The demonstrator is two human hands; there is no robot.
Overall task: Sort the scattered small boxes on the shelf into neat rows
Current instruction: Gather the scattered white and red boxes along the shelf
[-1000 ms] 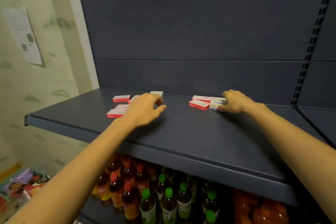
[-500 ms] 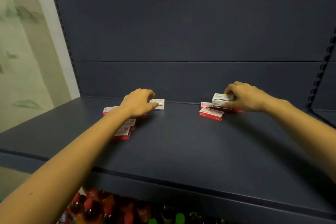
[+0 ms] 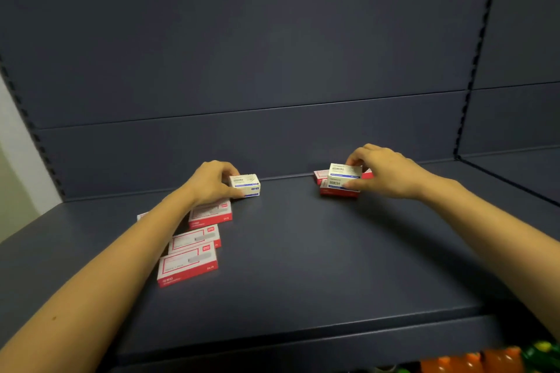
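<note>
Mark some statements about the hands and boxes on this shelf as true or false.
1. The left hand grips a white-and-blue box. True.
2. The right hand holds nothing. False: it grips a second white box over a red box.
3. All the red boxes stand in one neat row. False: the nearest red box and its neighbours lie askew by the left forearm, and others sit far right.
4. The shelf is dark. True.
</note>
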